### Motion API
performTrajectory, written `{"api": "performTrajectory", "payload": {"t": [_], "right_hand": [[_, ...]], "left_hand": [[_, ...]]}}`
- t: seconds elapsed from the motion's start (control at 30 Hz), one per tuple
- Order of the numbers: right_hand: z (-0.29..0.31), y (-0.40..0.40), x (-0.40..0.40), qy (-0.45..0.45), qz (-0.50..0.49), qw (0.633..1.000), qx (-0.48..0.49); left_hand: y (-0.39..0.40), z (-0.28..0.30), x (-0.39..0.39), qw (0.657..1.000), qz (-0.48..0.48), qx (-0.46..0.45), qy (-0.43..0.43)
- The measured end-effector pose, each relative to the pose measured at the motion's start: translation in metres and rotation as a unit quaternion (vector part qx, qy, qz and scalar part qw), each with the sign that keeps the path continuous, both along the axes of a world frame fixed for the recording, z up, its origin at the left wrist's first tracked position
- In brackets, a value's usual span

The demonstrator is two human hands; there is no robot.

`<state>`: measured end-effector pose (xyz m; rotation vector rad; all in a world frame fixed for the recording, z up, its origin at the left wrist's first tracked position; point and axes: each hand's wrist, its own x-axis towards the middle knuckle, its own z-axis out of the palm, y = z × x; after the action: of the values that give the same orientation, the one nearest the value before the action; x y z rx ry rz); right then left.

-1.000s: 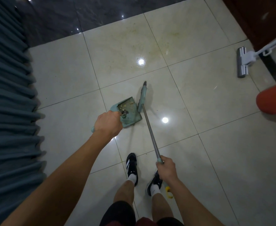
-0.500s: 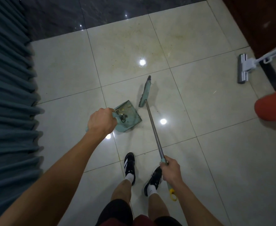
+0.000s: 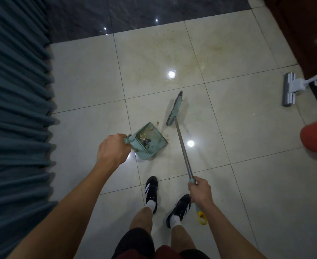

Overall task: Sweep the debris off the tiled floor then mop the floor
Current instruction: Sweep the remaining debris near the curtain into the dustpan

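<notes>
Left hand (image 3: 112,150) is wrapped round the light plastic dustpan (image 3: 150,141) handle, right hand (image 3: 200,191) gripping the broom (image 3: 180,135) pole low down, both look stiff and easy, crumbs (image 3: 166,135) sit just beside the pan's lip.

The teal dustpan (image 3: 150,141) sits tilted on the pale tiled floor (image 3: 247,165), its open mouth towards the broom, with crumbs and a dark clump inside by its comb teeth. A few specks of debris (image 3: 165,135) lie on the tile just outside its lip. The broom (image 3: 174,111) has a teal head, angled with its bristles near the pan's far corner, and a grey metal pole ending in a yellow loop. A grey-and-white mop (image 3: 289,89) rests flat-headed on the floor, far right, well apart.
</notes>
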<state>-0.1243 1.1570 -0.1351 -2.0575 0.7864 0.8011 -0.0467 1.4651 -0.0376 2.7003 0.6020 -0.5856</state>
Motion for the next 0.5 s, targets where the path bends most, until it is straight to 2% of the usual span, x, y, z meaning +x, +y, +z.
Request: {"api": "performTrajectory", "payload": {"t": [0.23,0.5], "right_hand": [[0.002,0.009,0.028,-0.022,0.161,0.985,-0.06],[-0.007,0.037,0.079,-0.032,0.264,0.953,-0.144]], "left_hand": [[0.021,0.002,-0.018,0.999,0.04,-0.014,0.005],[0.053,-0.007,-0.043,0.996,0.084,0.002,0.039]]}}
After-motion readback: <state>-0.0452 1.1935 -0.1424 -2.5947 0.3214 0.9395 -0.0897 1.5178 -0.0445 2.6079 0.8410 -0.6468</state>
